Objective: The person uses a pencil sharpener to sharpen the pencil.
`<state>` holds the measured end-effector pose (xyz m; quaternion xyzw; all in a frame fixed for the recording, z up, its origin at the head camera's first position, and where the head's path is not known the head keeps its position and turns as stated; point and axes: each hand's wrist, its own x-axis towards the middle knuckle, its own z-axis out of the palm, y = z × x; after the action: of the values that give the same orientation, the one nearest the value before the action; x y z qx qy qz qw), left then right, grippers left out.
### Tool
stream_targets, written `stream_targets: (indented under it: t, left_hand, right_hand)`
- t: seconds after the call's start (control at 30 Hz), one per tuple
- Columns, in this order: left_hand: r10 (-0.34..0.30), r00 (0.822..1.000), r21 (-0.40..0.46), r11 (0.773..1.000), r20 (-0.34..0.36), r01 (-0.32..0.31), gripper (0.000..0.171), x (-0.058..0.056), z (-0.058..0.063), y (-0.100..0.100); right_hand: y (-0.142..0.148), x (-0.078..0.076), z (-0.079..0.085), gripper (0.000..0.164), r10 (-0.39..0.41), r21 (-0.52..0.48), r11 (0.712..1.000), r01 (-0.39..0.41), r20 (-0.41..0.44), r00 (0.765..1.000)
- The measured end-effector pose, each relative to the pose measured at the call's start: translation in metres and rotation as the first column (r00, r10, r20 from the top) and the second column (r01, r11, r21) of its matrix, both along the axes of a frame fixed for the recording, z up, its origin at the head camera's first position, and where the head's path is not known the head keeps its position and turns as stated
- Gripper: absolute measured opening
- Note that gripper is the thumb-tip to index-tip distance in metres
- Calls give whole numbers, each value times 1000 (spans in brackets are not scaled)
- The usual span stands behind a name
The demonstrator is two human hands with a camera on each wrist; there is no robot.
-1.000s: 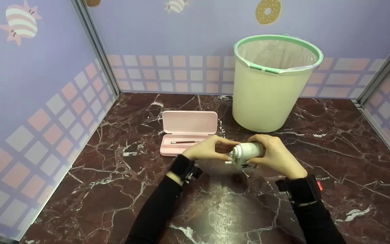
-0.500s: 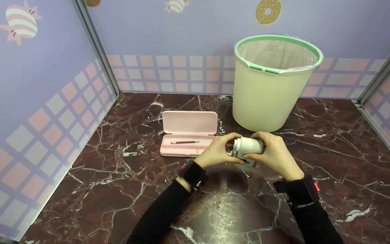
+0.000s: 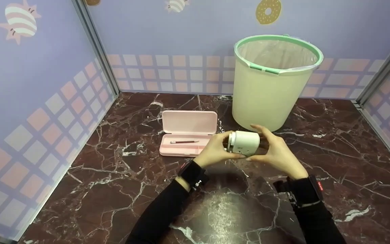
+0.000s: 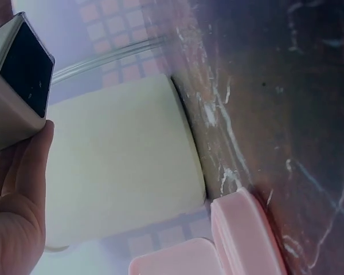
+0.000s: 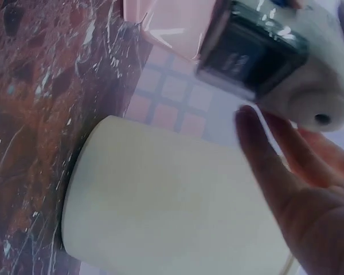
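Observation:
Held above the table is a white pencil sharpener (image 3: 246, 140) with small dark marks on its side. My left hand (image 3: 215, 149) grips its left end, thumb below and fingers round the far side. The right wrist view shows its dark see-through drawer (image 5: 249, 60) and a round white part with a dark hole. At the other end, my right hand (image 3: 278, 154) has its thumb and fingers spread about the sharpener, with a gap by the palm. Its thumb tip lies close to the lower edge; whether it touches is unclear.
An open pink pencil case (image 3: 189, 122) lies behind my left hand, with a dark red pencil (image 3: 185, 141) in it. A tall pale bin (image 3: 266, 95) with a green rim and clear liner stands behind my right hand. Patterned panels (image 3: 181, 34) enclose the marble table (image 3: 113, 189).
The sharpener has turned so its marked side faces up, and it has moved slightly left. My left hand has come right and taken hold of it; my right fingers have loosened.

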<state>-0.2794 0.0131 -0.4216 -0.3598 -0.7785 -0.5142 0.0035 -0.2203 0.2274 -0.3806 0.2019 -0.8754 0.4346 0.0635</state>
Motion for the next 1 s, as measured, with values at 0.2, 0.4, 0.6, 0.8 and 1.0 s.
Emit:
stream_targets:
  t: [0.2, 0.4, 0.6, 0.8, 1.0]
  left_hand:
    - [1, 1000, 53, 999, -3, -1, 61, 0, 4, -3]
    - [-8, 999, 81, 997, 37, 5, 60, 0, 7, -4]
    - [-15, 1000, 65, 998, 10, 14, 60, 0, 13, -5]
    - [-28, 999, 57, 998, 28, 27, 61, -1, 20, -11]
    - [34, 997, 124, 991, 63, -41, 60, -6, 23, -25]
  right_hand:
    - [0, -6, -8, 79, -15, -1, 1000, 15, 41, 999]
    - [1, -10, -13, 61, 6, -124, 992, 8, 106, 994]
    - [2, -9, -11, 53, 12, -211, 977, 21, 151, 988]
    - [9, -5, -1, 55, -13, -177, 983, 45, 181, 983]
    - [29, 0, 9, 58, -64, -160, 983, 95, 186, 981]
